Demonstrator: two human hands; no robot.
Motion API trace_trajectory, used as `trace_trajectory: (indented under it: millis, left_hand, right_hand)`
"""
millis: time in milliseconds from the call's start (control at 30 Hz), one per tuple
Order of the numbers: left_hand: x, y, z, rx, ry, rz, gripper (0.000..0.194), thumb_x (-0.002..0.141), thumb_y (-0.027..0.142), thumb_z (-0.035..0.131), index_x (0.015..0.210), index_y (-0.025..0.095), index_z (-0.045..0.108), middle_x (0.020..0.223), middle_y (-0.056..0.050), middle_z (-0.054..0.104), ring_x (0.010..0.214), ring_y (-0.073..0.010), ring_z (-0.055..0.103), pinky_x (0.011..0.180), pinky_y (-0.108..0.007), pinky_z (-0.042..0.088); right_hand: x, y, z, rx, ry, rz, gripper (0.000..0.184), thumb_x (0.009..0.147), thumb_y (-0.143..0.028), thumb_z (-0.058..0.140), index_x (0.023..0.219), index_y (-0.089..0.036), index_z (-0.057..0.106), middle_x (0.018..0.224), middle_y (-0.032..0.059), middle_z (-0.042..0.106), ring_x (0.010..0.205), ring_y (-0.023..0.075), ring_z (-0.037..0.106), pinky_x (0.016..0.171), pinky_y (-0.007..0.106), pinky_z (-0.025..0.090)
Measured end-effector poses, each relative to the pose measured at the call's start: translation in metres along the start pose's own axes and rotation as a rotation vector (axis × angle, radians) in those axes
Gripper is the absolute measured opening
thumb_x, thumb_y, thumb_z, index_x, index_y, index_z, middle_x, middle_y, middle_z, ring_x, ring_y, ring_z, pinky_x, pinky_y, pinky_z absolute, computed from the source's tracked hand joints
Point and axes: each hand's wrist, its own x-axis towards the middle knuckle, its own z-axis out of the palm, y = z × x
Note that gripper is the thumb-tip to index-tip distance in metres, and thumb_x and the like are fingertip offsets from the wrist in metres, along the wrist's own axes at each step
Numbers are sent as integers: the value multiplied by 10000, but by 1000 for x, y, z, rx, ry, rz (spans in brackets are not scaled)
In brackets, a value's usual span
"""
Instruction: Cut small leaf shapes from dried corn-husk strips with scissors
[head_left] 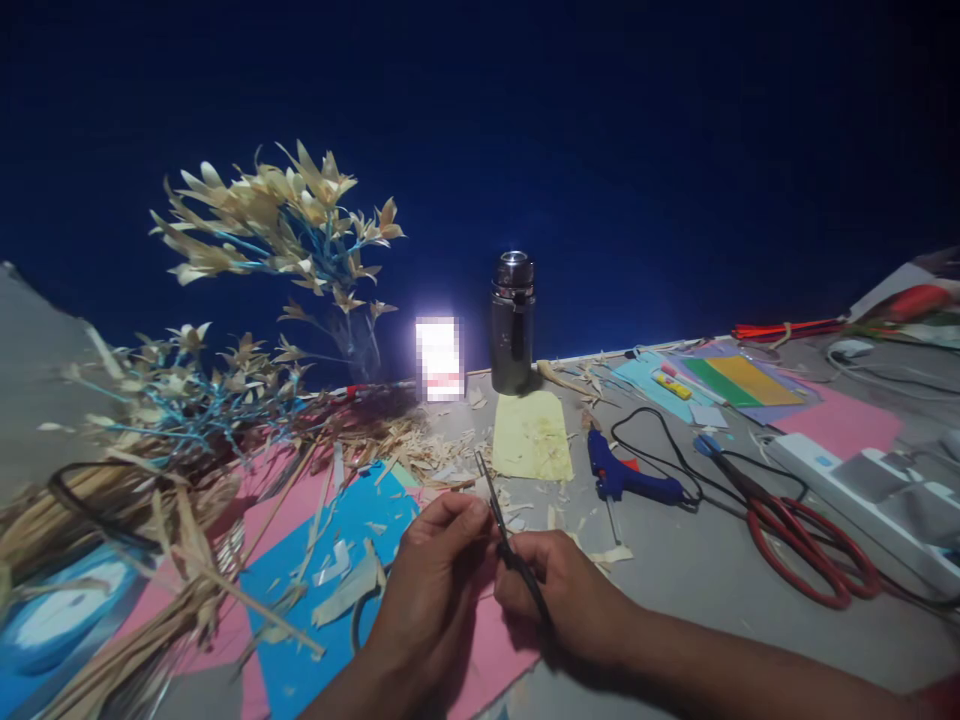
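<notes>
My right hand [551, 585] is closed around the dark handles of a small pair of scissors [495, 505], whose blades point up and away from me. Just left of the blades, my left hand [442, 560] is closed in a pinch. Whatever lies between its fingertips is too small to make out; a pale scrap shows near them. Beneath both hands lie a blue sheet [300, 600] and a pink sheet [495, 650], with cut pale husk-like pieces [349, 590] on the blue one.
A dark flask [513, 335] stands behind a yellow sheet [531, 435]. Rightward lie a blue glue gun [630, 475], large red-handled scissors [810, 550] and a power strip [862, 500]. Husk flowers on blue stems [300, 235] and dry stalks [180, 560] crowd the left. A bright screen [439, 358] glows behind.
</notes>
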Motion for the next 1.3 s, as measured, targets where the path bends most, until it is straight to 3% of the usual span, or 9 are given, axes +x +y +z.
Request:
trace_trajectory:
  millis: [267,400,633,900,1100,1167,1300]
  left_hand:
    - [0,3,2,10,-18,-10,215,715,219,850,698,163,643,618,10,628,570,-108,571,569,-207,463]
    - [-1,6,3,36,1,1,231,678,228,870,698,158,650,623,7,637,574,-114,585,567,-212,471]
    - [-4,9,7,50,43,17,213,666,194,855,716,163,651,654,-4,675,598,-124,622,601,-220,502]
    - [-4,12,8,82,31,22,204,665,199,846,682,163,645,618,-1,657,576,-123,599,583,-218,484]
    - [-5,12,9,96,10,24,200,671,195,834,668,159,637,623,-13,673,570,-125,596,572,-221,474]
    - [-5,14,10,105,13,23,196,673,180,829,677,163,634,664,-21,695,599,-136,620,600,-240,495]
    - [-7,16,10,207,-78,-12,164,684,151,777,659,172,617,571,-2,635,528,-132,571,539,-242,457]
  right_hand:
    - [2,6,-5,-38,18,49,264,778,-350,716,668,-152,582,543,-18,561,464,96,496,448,198,363]
    - [2,7,-6,-17,10,75,214,763,-293,691,649,-154,576,522,-24,547,437,89,477,429,195,363]
    - [0,6,-8,-4,-57,25,268,803,-366,676,674,-145,595,577,-13,573,467,80,485,445,188,354]
    - [2,8,-8,-9,-11,96,235,751,-280,668,578,-150,575,481,-18,552,374,73,434,376,189,293]
    - [3,14,-8,47,-70,65,315,796,-413,698,660,-140,616,551,-11,571,461,92,495,453,202,350]
    - [3,9,-9,73,-39,19,341,801,-431,709,656,-138,612,554,-12,555,477,90,478,459,203,330]
    - [3,-12,-13,262,168,-33,315,699,-361,834,800,-157,615,615,-38,554,506,85,455,490,206,337]
